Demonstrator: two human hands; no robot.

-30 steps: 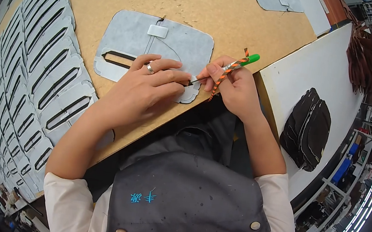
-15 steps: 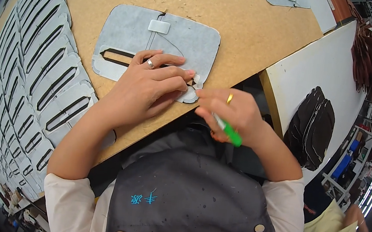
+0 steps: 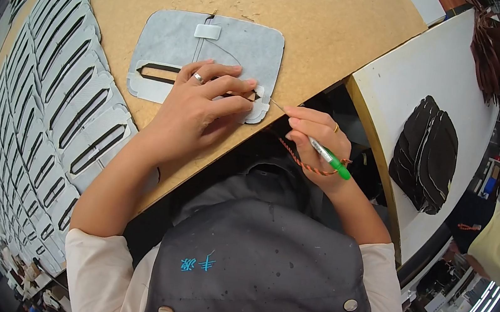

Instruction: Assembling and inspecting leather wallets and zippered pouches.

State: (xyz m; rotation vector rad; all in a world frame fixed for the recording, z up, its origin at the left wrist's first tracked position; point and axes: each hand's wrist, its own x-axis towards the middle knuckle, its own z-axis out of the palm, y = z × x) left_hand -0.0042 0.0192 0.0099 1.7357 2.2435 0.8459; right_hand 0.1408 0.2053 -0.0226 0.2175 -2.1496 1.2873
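A: What has just changed?

B: The right hand (image 3: pixel 323 131) is now off the grey panel's (image 3: pixel 251 49) lower right corner, pinching a thin pointed tool (image 3: pixel 277 105), with a green-ended pen (image 3: pixel 328 158) across the palm. Whether the tip touches is too fine to tell.

A: Meaning?

B: The right end of the slot seems freer to work on. The left hand (image 3: pixel 210 100) stays on the panel, fingers slightly spread, thumb hidden.

A: And the panel?

B: It lies flat by the worktop's (image 3: pixel 322 39) slanting front edge: round-cornered, with a white tab (image 3: pixel 207 31), a loose thread (image 3: pixel 229 53) and dark edging (image 3: pixel 163 69) round the slot, partly under the left hand.
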